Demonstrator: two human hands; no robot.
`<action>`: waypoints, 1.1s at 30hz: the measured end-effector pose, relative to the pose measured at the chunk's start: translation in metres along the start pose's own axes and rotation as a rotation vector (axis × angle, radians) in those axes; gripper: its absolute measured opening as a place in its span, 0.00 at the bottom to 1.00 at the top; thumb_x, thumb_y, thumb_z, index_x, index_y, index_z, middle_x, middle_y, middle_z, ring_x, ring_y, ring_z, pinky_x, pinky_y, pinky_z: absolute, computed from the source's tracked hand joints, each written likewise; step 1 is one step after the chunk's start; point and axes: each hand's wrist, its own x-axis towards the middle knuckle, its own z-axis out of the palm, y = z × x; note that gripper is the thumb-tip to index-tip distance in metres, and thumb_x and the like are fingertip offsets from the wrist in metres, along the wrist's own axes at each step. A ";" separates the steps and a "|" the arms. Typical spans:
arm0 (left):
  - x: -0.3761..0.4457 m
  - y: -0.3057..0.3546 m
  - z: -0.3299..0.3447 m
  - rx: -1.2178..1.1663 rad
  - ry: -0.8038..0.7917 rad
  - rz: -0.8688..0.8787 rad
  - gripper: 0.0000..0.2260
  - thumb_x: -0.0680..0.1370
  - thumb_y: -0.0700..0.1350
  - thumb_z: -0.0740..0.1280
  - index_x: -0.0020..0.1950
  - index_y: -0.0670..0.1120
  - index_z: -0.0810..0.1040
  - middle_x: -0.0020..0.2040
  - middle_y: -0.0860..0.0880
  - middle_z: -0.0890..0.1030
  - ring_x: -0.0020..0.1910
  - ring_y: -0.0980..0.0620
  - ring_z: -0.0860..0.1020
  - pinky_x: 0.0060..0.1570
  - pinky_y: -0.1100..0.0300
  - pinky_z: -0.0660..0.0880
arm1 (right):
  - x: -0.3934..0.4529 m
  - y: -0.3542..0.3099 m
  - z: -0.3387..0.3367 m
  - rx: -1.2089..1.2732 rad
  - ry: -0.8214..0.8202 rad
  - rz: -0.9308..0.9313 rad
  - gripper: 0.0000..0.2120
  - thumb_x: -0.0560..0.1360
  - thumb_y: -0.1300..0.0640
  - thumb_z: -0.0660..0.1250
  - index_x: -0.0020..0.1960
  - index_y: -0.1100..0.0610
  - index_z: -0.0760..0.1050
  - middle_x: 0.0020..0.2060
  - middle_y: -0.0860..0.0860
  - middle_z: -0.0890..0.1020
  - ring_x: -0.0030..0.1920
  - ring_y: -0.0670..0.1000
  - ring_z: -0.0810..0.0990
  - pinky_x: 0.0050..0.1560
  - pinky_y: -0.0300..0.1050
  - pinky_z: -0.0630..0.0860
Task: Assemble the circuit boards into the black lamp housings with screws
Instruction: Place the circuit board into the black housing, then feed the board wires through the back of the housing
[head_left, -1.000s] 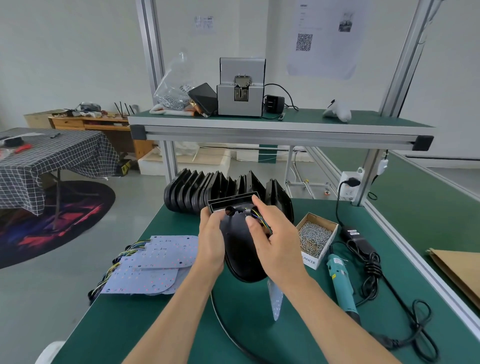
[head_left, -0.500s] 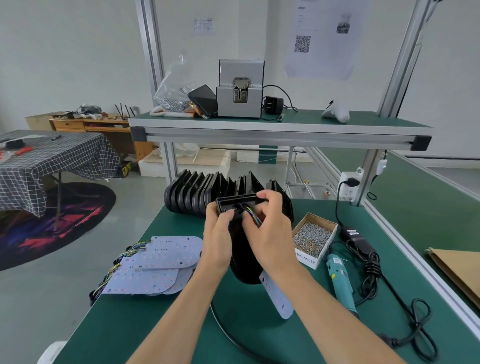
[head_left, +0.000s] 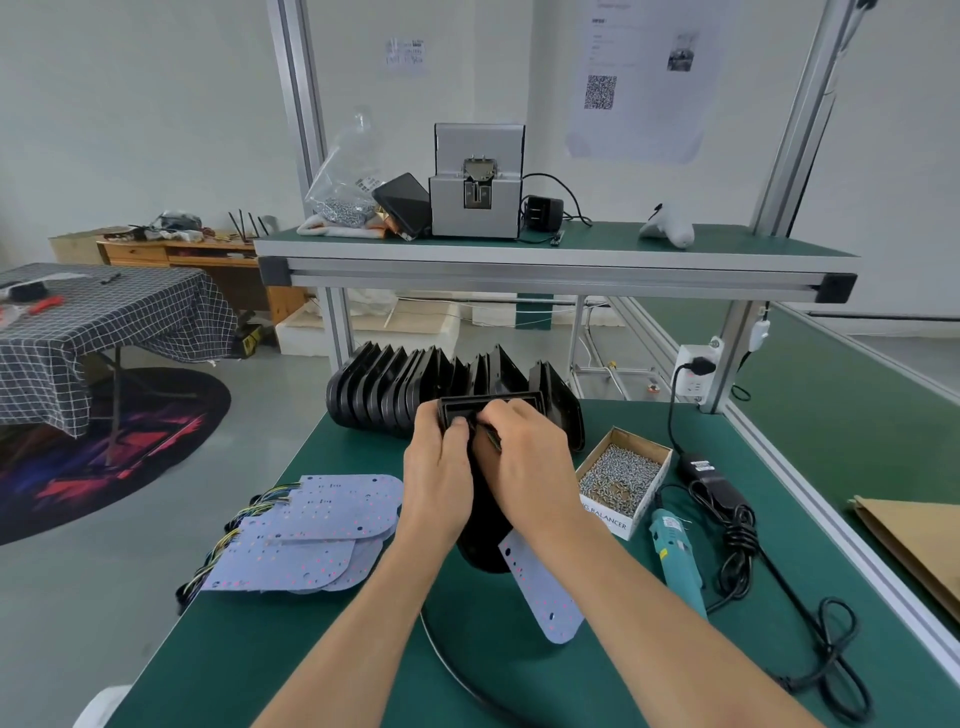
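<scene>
Both hands hold one black plastic lamp housing (head_left: 480, 525) upright above the green workbench mat (head_left: 322, 654), its rectangular open end uppermost. The left hand (head_left: 439, 480) wraps its curled fingers round the housing's left side, thumb at the rim. The right hand (head_left: 530, 467) has its fingers bent at the top of the housing, pinching thin coloured wires (head_left: 492, 435) near the opening. A pale lilac rounded circuit board (head_left: 543, 592) with red dots hangs below the right wrist, slanting down beside the housing's lower end.

Behind the hands, a row of black lamp housings (head_left: 415, 389) stands on edge at the far side of the mat. To the left lies a stack of pale lilac circuit boards (head_left: 317, 540) with multicoloured wire tails at its left edge. To the right sits an open cardboard box of small silver screws (head_left: 621, 475), and just beside it a teal electric screwdriver (head_left: 675, 556) lies on the mat with its black cable (head_left: 810, 597) coiled further right.
</scene>
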 end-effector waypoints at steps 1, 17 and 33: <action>0.000 0.000 0.000 0.023 0.001 0.004 0.06 0.80 0.51 0.58 0.45 0.58 0.72 0.39 0.60 0.81 0.36 0.61 0.76 0.40 0.57 0.70 | 0.001 -0.001 -0.001 -0.050 -0.015 -0.007 0.07 0.81 0.58 0.67 0.46 0.61 0.77 0.38 0.54 0.76 0.39 0.58 0.76 0.39 0.55 0.73; -0.006 0.000 -0.003 0.022 0.043 -0.018 0.08 0.78 0.51 0.58 0.53 0.59 0.73 0.47 0.61 0.82 0.43 0.61 0.79 0.41 0.59 0.72 | -0.001 0.004 -0.005 0.161 -0.049 0.106 0.09 0.83 0.55 0.67 0.62 0.56 0.77 0.50 0.51 0.86 0.51 0.54 0.83 0.53 0.53 0.78; -0.010 0.000 0.010 0.132 -0.017 0.048 0.11 0.84 0.46 0.58 0.64 0.58 0.71 0.46 0.52 0.83 0.41 0.59 0.79 0.38 0.64 0.72 | -0.005 0.000 0.000 0.067 0.089 0.099 0.07 0.80 0.59 0.67 0.46 0.58 0.81 0.40 0.52 0.81 0.39 0.55 0.79 0.42 0.55 0.76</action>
